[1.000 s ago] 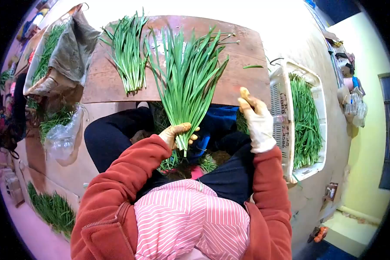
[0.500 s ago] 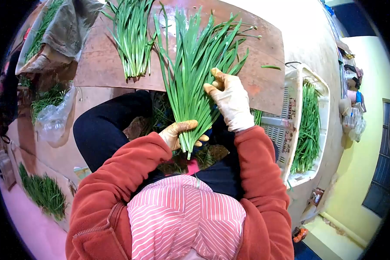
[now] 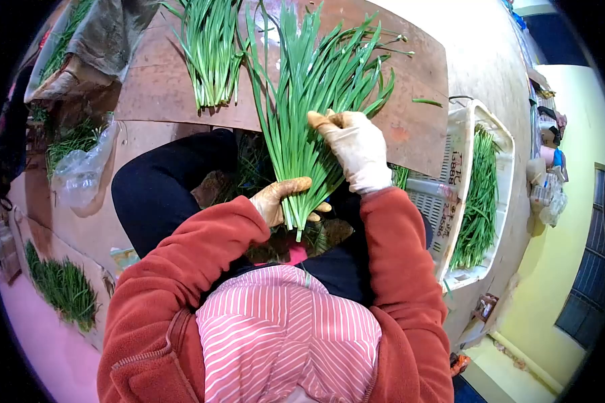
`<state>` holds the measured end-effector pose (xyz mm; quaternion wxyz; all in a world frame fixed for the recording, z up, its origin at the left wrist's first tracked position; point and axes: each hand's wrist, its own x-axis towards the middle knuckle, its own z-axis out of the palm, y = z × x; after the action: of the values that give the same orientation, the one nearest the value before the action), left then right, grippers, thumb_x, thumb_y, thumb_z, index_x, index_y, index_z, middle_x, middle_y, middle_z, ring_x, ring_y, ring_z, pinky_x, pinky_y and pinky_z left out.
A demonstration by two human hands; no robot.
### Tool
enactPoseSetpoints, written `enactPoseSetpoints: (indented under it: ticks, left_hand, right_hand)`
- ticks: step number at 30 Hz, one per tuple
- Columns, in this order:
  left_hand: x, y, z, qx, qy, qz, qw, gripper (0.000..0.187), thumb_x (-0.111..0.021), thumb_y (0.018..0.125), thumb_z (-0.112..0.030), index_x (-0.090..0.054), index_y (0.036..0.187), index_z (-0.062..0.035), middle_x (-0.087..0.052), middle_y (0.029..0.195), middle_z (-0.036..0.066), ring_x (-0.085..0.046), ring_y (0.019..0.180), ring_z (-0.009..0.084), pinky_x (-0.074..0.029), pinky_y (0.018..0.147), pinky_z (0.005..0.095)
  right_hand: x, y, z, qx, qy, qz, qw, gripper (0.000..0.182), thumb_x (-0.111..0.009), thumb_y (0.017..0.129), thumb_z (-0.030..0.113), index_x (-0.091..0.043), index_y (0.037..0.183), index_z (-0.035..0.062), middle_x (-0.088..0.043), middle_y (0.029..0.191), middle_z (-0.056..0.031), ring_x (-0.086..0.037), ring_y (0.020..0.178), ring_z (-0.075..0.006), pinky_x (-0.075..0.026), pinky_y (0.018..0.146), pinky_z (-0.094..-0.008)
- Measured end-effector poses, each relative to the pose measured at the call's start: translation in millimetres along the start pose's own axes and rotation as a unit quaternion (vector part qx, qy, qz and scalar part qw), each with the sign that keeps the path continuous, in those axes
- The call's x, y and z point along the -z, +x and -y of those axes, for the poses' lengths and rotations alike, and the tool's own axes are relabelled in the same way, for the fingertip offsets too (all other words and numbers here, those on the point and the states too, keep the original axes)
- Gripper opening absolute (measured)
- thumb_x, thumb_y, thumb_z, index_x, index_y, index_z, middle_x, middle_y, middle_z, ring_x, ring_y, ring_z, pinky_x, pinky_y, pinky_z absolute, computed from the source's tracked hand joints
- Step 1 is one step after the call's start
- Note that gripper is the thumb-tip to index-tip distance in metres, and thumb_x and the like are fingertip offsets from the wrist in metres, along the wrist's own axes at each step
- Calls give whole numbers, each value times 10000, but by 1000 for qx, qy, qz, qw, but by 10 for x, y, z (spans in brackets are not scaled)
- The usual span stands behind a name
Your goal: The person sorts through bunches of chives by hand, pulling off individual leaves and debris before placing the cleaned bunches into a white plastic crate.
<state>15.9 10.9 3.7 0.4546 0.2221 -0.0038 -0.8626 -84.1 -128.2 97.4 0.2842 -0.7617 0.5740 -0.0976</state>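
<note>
A fanned bunch of long green leafy stalks point(image 3: 301, 127) hangs over the near edge of the brown board point(image 3: 410, 87), its pale cut ends toward my body. My left hand point(image 3: 280, 201), in a stained pale glove, is closed around the stalks near those ends. At the bunch's right side is my right hand point(image 3: 349, 149), gloved too, its fingers bent together against the leaves; whether a leaf is pinched between them is hidden. Another bunch point(image 3: 212, 57) lies on the board to the left.
To the right stands a white plastic crate point(image 3: 505, 195) holding green stalks point(image 3: 478, 201). A clear plastic bag point(image 3: 81, 176) and more greens point(image 3: 64, 282) lie at the left. A loose leaf piece point(image 3: 427, 102) rests on the board's right part.
My right hand has moved slightly left, and its fingers have closed in on the leaves. My left hand still holds the bunch. The view has shifted slightly.
</note>
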Motion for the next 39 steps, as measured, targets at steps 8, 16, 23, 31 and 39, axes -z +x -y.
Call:
enactPoseSetpoints:
  ticks: [8, 16, 23, 31, 39]
  left_hand:
    - [-12, 10, 31, -24, -4, -16, 1000, 467, -564, 868, -329, -500, 1179, 13, -633, 1002, 189, -642, 900, 289, -555, 751, 364]
    - [-57, 5, 40, -33, 49, -88, 994, 370, -586, 855, -331, -554, 1080, -39, -656, 869, 106, -660, 710, 203, -551, 570, 283]
    - [-58, 8, 58, -61, 59, -91, 992, 360, -590, 861, -324, -562, 1071, -34, -651, 920, 94, -653, 707, 184, -534, 544, 271]
    - [-48, 42, 61, -40, 30, -69, 996, 394, -597, 865, -303, -533, 1131, -20, -644, 971, 117, -658, 786, 234, -563, 600, 301]
    - [3, 61, 70, -32, 7, -44, 999, 407, -594, 860, -298, -527, 1160, -30, -630, 1044, 126, -647, 861, 277, -552, 704, 353]
  right_hand:
    - [-19, 16, -199, -137, 264, 152, 943, 299, -633, 838, 347, -623, 838, 48, -583, 671, 22, -437, 541, -62, -349, 508, -209]
    - [81, -242, -137, -62, 336, 128, 931, 281, -577, 887, 315, -586, 865, 35, -629, 785, -5, -475, 616, -46, -384, 563, -193]
    - [71, -288, -172, -70, 417, 99, 901, 208, -534, 916, 230, -577, 861, 34, -662, 890, -12, -472, 609, -35, -387, 550, -166]
    - [-56, -285, 1, -33, 333, 134, 933, 289, -578, 882, 261, -631, 1059, 40, -654, 834, -21, -530, 637, -75, -434, 585, -215]
    - [-169, -212, 61, 28, 263, 78, 961, 329, -600, 867, 247, -614, 1110, 24, -656, 875, -37, -553, 696, -72, -450, 652, -213]
